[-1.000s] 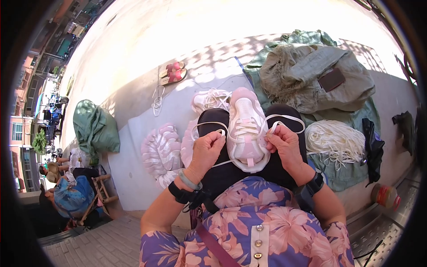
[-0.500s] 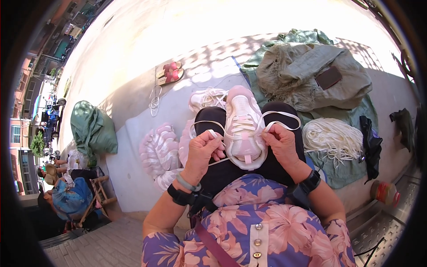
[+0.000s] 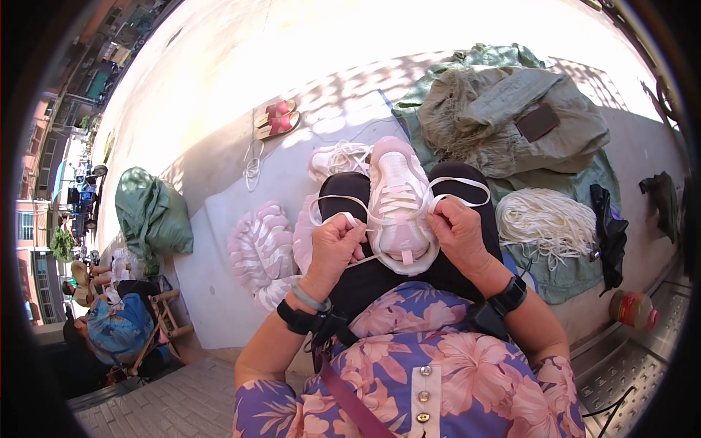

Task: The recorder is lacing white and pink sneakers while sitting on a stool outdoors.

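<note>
A pink and white sneaker (image 3: pixel 398 201) rests across my lap between my knees, its toe pointing away from me. White shoelace (image 3: pixel 461 181) runs through its eyelets and loops out on both sides. At the shoe's left edge, my left hand (image 3: pixel 337 239) is closed in a pinch on the lace, a loose end showing beside its fingers. My right hand (image 3: pixel 454 228) pinches the lace close against the shoe's right side. Another pink and white sneaker (image 3: pixel 342 159) with loose laces lies just beyond my left knee.
Nested pink and white shoes (image 3: pixel 263 248) lie on a pale sheet (image 3: pixel 208 292) at left. A heap of white laces (image 3: pixel 544 226) and a worn sack (image 3: pixel 511 120) are at right. Red sandals (image 3: pixel 277 120) stand beyond; a green bag (image 3: pixel 152 208) and a seated person (image 3: pixel 120 325) are farther left.
Both hands keep their pinch on the lace and have hardly moved. The whole view has shifted very slightly.
</note>
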Demonstrator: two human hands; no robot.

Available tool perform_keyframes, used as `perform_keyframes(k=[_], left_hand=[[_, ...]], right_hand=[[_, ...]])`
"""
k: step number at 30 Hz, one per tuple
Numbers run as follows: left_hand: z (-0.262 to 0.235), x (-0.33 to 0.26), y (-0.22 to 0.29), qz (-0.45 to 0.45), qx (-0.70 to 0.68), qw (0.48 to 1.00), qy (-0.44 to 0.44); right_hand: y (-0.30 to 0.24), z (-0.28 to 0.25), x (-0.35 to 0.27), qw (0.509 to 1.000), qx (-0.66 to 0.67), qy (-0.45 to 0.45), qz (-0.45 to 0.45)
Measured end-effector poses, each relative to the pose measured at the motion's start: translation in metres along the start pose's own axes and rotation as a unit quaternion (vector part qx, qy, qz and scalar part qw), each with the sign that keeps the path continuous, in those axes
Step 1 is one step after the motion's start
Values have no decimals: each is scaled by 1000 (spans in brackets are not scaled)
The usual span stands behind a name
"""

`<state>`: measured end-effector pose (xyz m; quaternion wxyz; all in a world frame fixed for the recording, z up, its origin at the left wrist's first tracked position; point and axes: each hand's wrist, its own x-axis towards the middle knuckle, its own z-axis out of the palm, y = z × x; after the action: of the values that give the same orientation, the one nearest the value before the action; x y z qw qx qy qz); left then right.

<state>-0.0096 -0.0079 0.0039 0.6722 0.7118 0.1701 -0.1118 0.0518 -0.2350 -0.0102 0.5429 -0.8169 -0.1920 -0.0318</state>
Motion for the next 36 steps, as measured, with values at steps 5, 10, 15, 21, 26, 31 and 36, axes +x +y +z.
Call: perform_keyframes(k=[5,10,15,21,26,31,36], left_hand=[[3,-2,0,-1,-50,999,6],[2,0,-5,4,-49,998,26],[10,6,-9,62,-50,995,55],[21,16,-18,96,-48,991,85],[24,18,-21,110,-13,989,94],[23,20,-27,162,79,977,116],[23,21,-29,178,84,971,136]], right_hand=[[-3,0,1,998,-56,-5,-26],[-9,5,0,973,-183,-46,-135],[-5,10,-1,972,-194,-41,-124],[-5,-2,-4,990,-130,-59,-12],[-29,3,9,946,-180,-99,-252],[-35,22,5,952,-190,-185,-155],[-36,35,2,970,-123,-199,-60]])
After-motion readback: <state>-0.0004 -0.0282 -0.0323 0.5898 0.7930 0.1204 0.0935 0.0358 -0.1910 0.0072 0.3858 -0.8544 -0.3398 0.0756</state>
